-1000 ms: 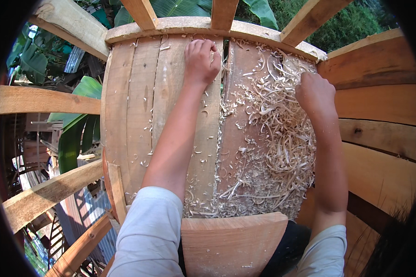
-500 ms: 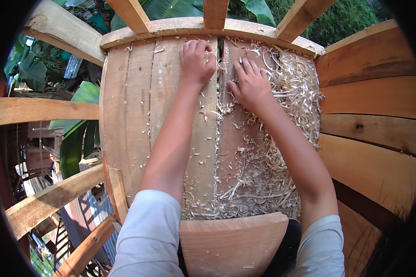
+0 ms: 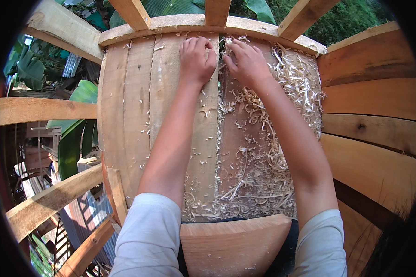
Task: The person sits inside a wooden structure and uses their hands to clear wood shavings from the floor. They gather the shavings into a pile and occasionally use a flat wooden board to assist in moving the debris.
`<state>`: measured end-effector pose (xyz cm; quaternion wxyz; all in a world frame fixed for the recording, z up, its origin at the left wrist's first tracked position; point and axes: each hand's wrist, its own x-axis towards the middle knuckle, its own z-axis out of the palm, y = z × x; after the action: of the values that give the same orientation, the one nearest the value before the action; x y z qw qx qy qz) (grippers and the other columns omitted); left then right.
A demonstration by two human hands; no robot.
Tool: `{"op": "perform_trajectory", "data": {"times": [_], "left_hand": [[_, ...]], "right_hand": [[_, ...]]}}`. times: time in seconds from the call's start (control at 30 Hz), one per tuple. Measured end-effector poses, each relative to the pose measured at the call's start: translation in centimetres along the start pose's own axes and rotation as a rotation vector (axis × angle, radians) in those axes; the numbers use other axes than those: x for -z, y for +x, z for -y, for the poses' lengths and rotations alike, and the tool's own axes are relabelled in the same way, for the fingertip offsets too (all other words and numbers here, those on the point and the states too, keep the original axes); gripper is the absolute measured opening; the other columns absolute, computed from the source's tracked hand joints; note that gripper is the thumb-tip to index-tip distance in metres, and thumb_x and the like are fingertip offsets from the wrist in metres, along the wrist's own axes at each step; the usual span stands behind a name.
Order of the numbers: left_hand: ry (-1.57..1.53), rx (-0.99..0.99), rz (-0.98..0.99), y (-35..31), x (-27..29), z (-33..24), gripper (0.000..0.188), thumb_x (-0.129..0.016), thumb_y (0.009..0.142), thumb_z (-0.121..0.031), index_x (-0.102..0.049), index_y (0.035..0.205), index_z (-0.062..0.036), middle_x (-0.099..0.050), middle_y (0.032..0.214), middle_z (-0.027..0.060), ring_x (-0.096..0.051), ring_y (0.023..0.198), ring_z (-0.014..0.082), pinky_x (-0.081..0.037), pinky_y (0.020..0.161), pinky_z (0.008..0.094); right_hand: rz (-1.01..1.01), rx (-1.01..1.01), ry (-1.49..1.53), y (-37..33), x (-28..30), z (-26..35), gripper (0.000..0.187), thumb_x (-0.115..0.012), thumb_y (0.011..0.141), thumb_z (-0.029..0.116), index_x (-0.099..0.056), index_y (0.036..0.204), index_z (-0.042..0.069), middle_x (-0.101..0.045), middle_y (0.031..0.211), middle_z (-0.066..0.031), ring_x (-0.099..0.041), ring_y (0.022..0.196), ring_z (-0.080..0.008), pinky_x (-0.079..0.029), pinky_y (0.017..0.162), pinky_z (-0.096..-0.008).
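Observation:
Pale curled wood shavings [image 3: 300, 78] lie thick over the right side of a plank floor [image 3: 171, 60]. My left hand [image 3: 197, 60] rests at the far end of the planks, just left of a narrow gap between two boards. Its fingers are curled and closed; what they may hold is hidden. Across the gap, my right hand [image 3: 247, 64] has its fingers bent together at the far edge, with a few shavings at the fingertips. Smaller curls and chips are scattered along the gap beneath both forearms.
A wooden rail [image 3: 171, 23] with upright slats bounds the far edge. Horizontal boards [image 3: 370, 92] form a wall on the right. Spaced slats [image 3: 46, 111] stand on the left, with leaves and structures beyond. A broad wooden board [image 3: 235, 244] is close in front of me.
My right hand has moved away from me and slightly left to the far edge, its spread fingers drawing together at shavings there. The left hand has stayed nearly in place.

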<state>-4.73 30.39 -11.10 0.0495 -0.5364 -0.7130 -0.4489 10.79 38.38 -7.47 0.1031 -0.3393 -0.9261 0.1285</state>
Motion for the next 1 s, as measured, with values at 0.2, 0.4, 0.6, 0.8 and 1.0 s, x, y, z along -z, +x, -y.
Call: {"op": "perform_trajectory", "data": {"times": [0.2,0.4,0.6,0.8,1.0], "left_hand": [[0.016,-0.018,0.024,0.1,0.2,-0.1,0.015,-0.058,0.08,-0.019,-0.06,0.09,-0.0082,-0.062,0.097,0.0133,-0.054,0.107,0.0332,-0.036,0.102,0.0459],[0.028,-0.038,0.055,0.0,0.1,-0.1,0.017,-0.058,0.079,-0.018,-0.062,0.093,-0.009,-0.063,0.103,0.0125,-0.053,0.11,0.0327,-0.034,0.106,0.0481],[0.129,-0.116,0.222,-0.5,0.0,-0.8,0.031,-0.057,0.089,-0.027,-0.065,0.116,-0.0154,-0.063,0.127,0.0095,-0.041,0.137,0.0322,-0.016,0.12,0.0549],[0.019,-0.045,0.233,-0.2,0.3,-0.7,0.043,-0.057,0.092,-0.033,-0.056,0.131,-0.0155,-0.053,0.142,0.0109,-0.033,0.146,0.0317,-0.008,0.121,0.0576],[0.025,-0.248,0.413,-1.4,6.1,-6.4,0.051,-0.065,0.088,-0.029,-0.051,0.135,-0.0129,-0.044,0.149,0.0147,-0.037,0.143,0.0344,-0.011,0.12,0.059]], "right_hand": [[-0.071,0.144,-0.087,0.3,-1.3,0.8,0.052,-0.05,0.098,0.038,-0.051,0.136,0.003,-0.05,0.143,-0.0213,-0.046,0.136,-0.0329,-0.036,0.111,-0.0494],[-0.048,-0.01,0.129,0.1,0.0,0.4,0.044,-0.053,0.096,0.029,-0.056,0.132,0.004,-0.05,0.144,-0.0197,-0.049,0.133,-0.0315,-0.04,0.109,-0.0459],[-0.116,0.191,-0.026,-6.7,1.1,1.6,0.051,-0.059,0.095,0.029,-0.049,0.14,0.007,-0.046,0.148,-0.0206,-0.044,0.138,-0.0317,-0.034,0.114,-0.0485],[0.048,0.267,-0.102,-11.9,0.3,1.2,0.061,-0.053,0.098,0.04,-0.043,0.147,0.006,-0.042,0.153,-0.0163,-0.037,0.144,-0.0298,-0.024,0.118,-0.0512],[-0.197,0.091,0.187,-10.7,-1.4,1.3,0.055,-0.051,0.094,0.024,-0.044,0.145,0.003,-0.05,0.146,-0.0197,-0.048,0.136,-0.0319,-0.03,0.117,-0.0491]]}}
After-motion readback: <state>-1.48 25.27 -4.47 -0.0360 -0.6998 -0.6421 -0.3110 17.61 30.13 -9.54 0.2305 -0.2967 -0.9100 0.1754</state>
